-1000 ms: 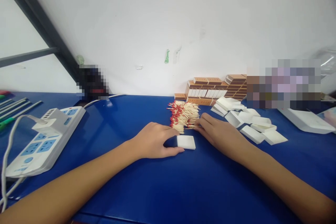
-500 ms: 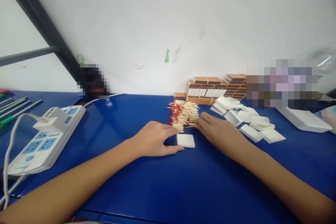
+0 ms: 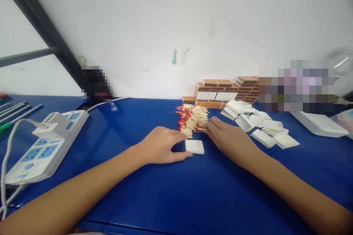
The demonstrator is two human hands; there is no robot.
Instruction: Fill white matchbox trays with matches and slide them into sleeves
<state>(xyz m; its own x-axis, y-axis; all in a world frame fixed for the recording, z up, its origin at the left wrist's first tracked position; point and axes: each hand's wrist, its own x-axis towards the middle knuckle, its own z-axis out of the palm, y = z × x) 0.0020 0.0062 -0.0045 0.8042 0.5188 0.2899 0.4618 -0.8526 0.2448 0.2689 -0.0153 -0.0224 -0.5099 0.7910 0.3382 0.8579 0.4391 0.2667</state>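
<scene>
My left hand (image 3: 162, 145) rests on the blue table with its thumb and fingers around the left end of a small white matchbox tray (image 3: 195, 147). Just beyond that tray lies a heap of wooden matches (image 3: 193, 117), many of their red heads pointing left. My right hand (image 3: 220, 130) is at the heap's right edge, fingertips pinched together on matches there. How many matches it grips is hidden by the fingers.
Brown matchboxes (image 3: 216, 95) are stacked against the white wall. Several loose white trays (image 3: 263, 138) lie to the right, near a white box (image 3: 320, 124). On the left are a power strip (image 3: 52, 154) with a white cable and several thin rods (image 3: 27, 114).
The camera view has shifted very slightly. Both hands keep nearly the same places and grips, the left at the tray, the right at the edge of the matches.
</scene>
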